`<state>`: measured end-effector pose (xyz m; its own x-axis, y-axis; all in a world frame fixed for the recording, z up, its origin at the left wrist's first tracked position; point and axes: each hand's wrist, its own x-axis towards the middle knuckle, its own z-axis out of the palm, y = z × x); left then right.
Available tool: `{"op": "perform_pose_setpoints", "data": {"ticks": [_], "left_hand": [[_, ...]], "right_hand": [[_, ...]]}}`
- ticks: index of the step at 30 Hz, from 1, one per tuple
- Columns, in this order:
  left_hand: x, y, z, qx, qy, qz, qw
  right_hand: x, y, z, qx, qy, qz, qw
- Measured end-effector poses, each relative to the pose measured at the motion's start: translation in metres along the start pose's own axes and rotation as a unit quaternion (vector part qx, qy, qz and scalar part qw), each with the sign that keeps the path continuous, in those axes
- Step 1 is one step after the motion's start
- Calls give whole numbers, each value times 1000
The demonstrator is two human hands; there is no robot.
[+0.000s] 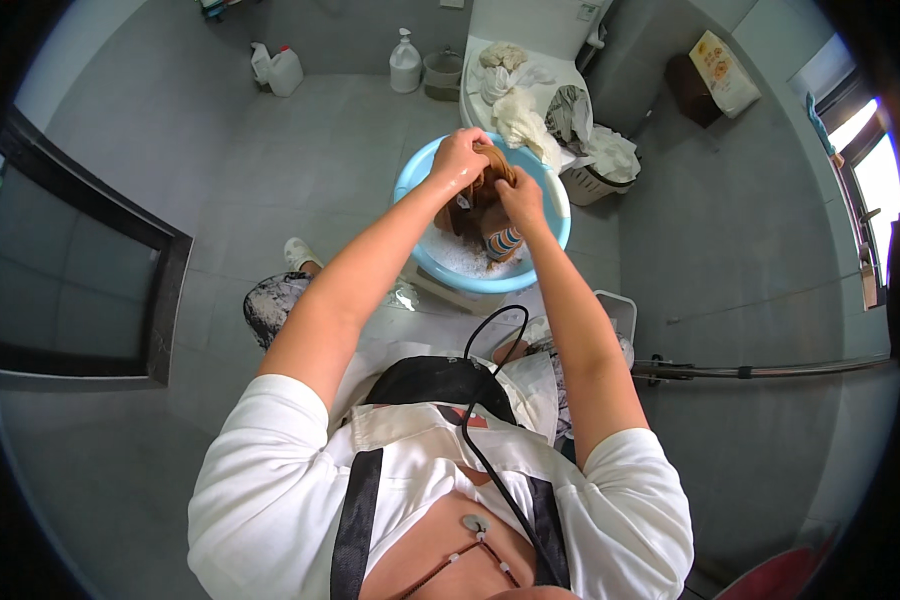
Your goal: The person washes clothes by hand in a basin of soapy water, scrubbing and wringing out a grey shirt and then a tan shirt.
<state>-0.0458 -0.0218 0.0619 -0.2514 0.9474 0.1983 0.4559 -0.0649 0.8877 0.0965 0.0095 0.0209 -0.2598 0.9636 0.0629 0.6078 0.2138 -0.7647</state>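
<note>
Cable [490, 420]: black, ran down the white shirt, looping up between the forearms
Slipper [296, 252]: white, on the grey floor left of the left forearm
Left hand [457, 157]: wet, clenched on the top of a brown cloth, above the basin
Right hand [521, 197]: just beside the left, fingers closed on the same cloth lower down
Cloth [482, 205]: brown, bunched and wet, held by both hands over the middle of the basin; its lower end hung into it
Striped piece [503, 242]: orange, white and blue, just under the right hand inside the basin; cannot tell whether it was part of the cloth
Basin [420, 170]: light blue, round, on the floor ahead of the knees, with foamy water at its bottom
Basket [592, 185]: white, right of the basin, touching or nearly touching it, heaped with pale clothes
Clothes pile [518, 95]: white and cream, lay on a white surface just behind the basin
Bucket [442, 72]: small, grey, by the far wall
Pump bottle [404, 64]: white, just left of the bucket
Jug [285, 70]: white, farther left by the wall
Bag [725, 72]: cream and orange, far right, leaning by a dark bin
</note>
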Motion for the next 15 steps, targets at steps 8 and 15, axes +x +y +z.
{"op": "perform_pose_setpoints", "data": {"ticks": [8, 15], "left_hand": [[-30, -68, 6, 216, 28, 172, 961], [-43, -117, 27, 171, 15, -77, 982]], "right_hand": [[11, 12, -36, 247, -32, -19, 968], [23, 3, -78, 272, 43, -41, 960]]}}
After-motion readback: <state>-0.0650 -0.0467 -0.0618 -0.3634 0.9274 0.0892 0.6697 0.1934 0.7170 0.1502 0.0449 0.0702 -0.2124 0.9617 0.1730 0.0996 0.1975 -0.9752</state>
